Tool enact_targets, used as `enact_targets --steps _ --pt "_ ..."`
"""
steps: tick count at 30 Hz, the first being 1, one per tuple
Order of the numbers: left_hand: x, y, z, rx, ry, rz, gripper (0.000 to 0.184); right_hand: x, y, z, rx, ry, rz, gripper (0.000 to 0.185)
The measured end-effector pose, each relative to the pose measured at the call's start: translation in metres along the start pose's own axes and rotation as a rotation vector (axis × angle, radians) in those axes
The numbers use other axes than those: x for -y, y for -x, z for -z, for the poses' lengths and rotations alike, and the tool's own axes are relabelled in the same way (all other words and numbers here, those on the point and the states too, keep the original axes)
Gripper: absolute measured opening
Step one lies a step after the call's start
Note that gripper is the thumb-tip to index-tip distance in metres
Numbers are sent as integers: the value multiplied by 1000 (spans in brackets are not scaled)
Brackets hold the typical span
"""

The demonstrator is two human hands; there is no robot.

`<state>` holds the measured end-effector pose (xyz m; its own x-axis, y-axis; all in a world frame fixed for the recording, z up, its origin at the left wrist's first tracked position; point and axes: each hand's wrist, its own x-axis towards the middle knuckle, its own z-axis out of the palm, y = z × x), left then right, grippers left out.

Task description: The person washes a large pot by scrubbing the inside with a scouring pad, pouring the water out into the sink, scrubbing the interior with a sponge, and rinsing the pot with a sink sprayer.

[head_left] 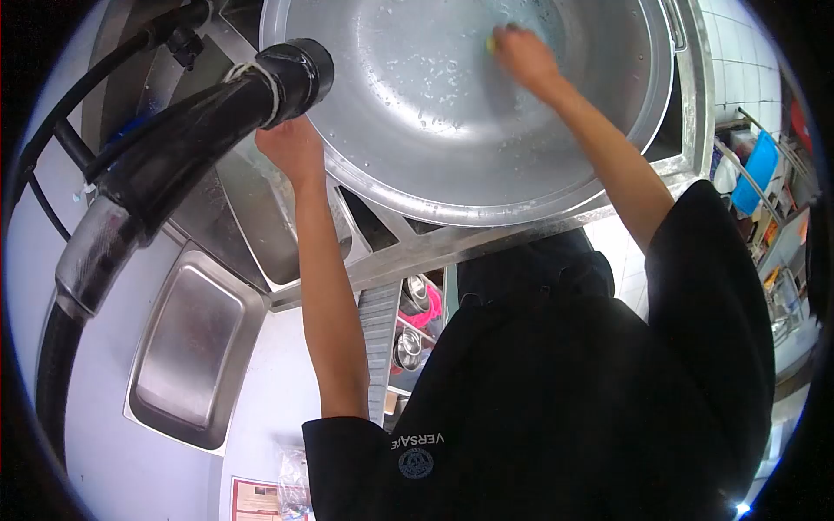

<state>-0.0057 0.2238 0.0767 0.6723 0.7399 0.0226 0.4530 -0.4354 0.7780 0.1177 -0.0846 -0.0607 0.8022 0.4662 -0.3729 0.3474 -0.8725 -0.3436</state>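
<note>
A large round metal basin fills the top of the head view, with water drops and wet patches inside. My right hand reaches into it, closed on a small yellow-green sponge that shows only at its edge, against the inner surface. My left hand is closed at the basin's near left rim. A black spray nozzle on a hose crosses in front and hides part of those fingers.
Under the basin runs a metal sink frame. A rectangular steel pan lies beside my left forearm; another pan is at the lower left. Shelves with pots stand below. A blue board is among items at right.
</note>
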Motion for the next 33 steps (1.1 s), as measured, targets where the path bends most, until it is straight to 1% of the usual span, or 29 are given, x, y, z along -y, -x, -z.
enact_targets --steps 1,2,3,4,6,7,9,10,11,12,14,16,18,19,20,21,22,24,26,28,29,31,33 --pt "1 0 0 -3 -3 -1 25 -2 -17 9 -209 -1 9 18" --pt "2 -1 -1 -17 23 -62 26 -4 -34 10 -420 -3 16 16" --pt "3 -1 -2 -29 49 -124 26 -13 -66 -16 -470 20 -54 26" --pt "4 -1 -2 -31 51 -129 26 -17 -93 -38 -521 45 -124 38" --pt "7 0 -2 -27 61 -56 26 41 -108 -31 -527 49 -26 30" --pt "6 -1 -2 -26 59 -58 26 68 -104 -38 -353 -7 178 20" --pt "4 0 1 -8 -76 -48 25 113 -60 -48 -187 1 546 17" --pt "3 1 2 3 -118 -45 25 113 -26 -55 -133 -76 651 14" --pt "3 1 0 -23 -73 -76 25 101 -6 -59 -82 -147 764 12" --pt "4 0 -1 -47 -32 -102 25 79 -3 -52 -85 -137 762 12" --pt "11 0 0 -52 -62 -117 26 44 -3 -34 -103 -133 572 13" --pt "15 2 3 -50 -101 -133 28 39 -50 -8 -203 -91 294 14" --pt "13 1 6 18 -212 -113 29 67 -103 -25 -473 -282 246 13" --pt "11 1 6 25 -213 -122 29 95 -113 -35 -499 -312 310 13" --pt "9 1 4 31 -152 -79 29 124 -122 -50 -525 -339 375 13" --pt "7 2 4 45 -119 -62 29 149 -110 -66 -438 -318 478 16" --pt "5 2 3 58 -86 -44 29 166 -87 -91 -209 -428 384 19" --pt "5 0 0 22 -57 -66 29 139 -17 -64 -23 -168 709 21" --pt "8 -2 -1 7 -39 -52 30 96 28 -51 146 -242 695 21" --pt "8 3 2 13 -40 -27 30 72 47 -25 498 -148 403 24" --pt "7 4 3 10 -58 -15 32 77 56 -27 493 -153 394 24" --pt "7 0 -1 7 -67 -20 33 89 70 -47 714 -135 280 30" --pt "12 0 2 6 -70 -74 36 131 65 -62 572 -566 120 34"
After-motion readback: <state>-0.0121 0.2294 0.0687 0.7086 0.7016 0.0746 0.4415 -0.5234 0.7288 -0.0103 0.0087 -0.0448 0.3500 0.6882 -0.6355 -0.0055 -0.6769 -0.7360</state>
